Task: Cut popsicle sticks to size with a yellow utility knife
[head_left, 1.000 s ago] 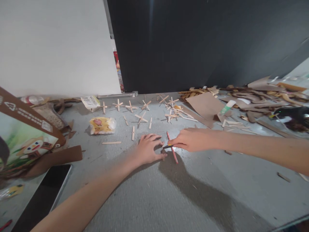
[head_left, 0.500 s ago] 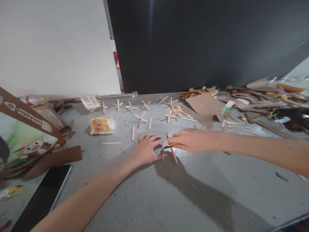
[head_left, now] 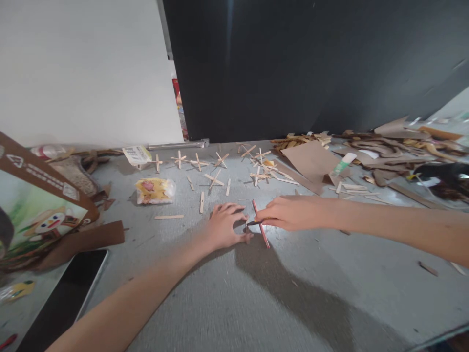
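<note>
My left hand (head_left: pixel 227 227) rests on the grey table (head_left: pixel 205 303) near the middle, thumb and forefinger curved round a small wooden piece (head_left: pixel 247 234) that they partly hide. From the right, my right hand (head_left: pixel 280 212) is closed on a slim pointed tool (head_left: pixel 253 223), its dark tip at the small piece between my left fingers. Under the tool and my right fingertips lies a thin red stick (head_left: pixel 264 236), slanting. Beyond my hands are several wooden sticks, such as one short stick (head_left: pixel 202 202), and star-shaped crossed sticks (head_left: pixel 214 180).
A yellow packet (head_left: pixel 156 191) lies at the left, with a phone (head_left: pixel 66 298) and a printed bag (head_left: pixel 44 210) nearer the edge. Brown card (head_left: pixel 309 164), a green-and-white glue stick (head_left: pixel 343 164) and heaped scraps lie at the right. A black panel (head_left: pixel 293 68) stands behind.
The tool in my right hand has turned slightly, and less of its yellow part shows. My left hand has barely moved.
</note>
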Motion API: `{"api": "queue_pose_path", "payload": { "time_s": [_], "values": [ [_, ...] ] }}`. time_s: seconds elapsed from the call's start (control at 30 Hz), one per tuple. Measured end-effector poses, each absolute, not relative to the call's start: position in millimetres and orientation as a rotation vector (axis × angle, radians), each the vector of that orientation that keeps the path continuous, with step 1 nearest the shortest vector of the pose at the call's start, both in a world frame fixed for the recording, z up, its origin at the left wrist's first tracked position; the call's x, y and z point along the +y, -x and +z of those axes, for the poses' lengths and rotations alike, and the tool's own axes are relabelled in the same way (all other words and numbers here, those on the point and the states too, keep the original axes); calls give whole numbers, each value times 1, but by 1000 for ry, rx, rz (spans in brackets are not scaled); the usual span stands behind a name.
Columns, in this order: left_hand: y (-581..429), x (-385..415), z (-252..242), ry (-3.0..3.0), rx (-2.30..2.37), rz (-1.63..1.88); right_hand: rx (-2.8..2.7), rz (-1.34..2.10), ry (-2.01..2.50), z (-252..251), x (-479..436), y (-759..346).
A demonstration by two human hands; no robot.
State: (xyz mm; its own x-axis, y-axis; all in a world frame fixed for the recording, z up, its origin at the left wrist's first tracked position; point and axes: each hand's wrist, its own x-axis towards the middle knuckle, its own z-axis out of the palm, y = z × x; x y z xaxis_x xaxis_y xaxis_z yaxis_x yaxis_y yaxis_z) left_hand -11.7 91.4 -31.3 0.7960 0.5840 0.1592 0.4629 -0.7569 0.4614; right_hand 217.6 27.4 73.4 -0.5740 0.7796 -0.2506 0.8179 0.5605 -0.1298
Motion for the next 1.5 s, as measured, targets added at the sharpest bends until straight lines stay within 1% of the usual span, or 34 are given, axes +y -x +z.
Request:
{"api": "queue_pose_path", "payload": {
  "time_s": [0.1,0.33,0.5,0.7,0.83,0.93,1.13,1.27,1.37,1.5],
  "values": [
    [11,91,-31,-2596,795,416,2521,-356,-1422,76,27,-214],
    [11,92,-32,-2616,788,421,2521,-241,-1379,81,24,-206],
    [11,92,-34,-2618,792,424,2511,-163,-1338,83,26,-199],
    [14,93,-33,-2626,746,416,2364,-62,-1214,100,32,-171],
    [15,93,-30,-2617,724,406,2365,-177,-1169,107,42,-163],
    [13,90,-29,-2622,748,422,2357,-311,-1249,106,47,-165],
    [9,85,-32,-2584,825,462,2334,-402,-1384,105,44,-164],
    [11,92,-32,-2562,791,386,2277,-491,-1519,104,42,-163],
    [12,96,-32,-2573,725,353,2343,-461,-1479,100,42,-166],
    [9,88,-30,-2589,756,536,2445,-308,-1283,96,45,-170]
  ]
}}
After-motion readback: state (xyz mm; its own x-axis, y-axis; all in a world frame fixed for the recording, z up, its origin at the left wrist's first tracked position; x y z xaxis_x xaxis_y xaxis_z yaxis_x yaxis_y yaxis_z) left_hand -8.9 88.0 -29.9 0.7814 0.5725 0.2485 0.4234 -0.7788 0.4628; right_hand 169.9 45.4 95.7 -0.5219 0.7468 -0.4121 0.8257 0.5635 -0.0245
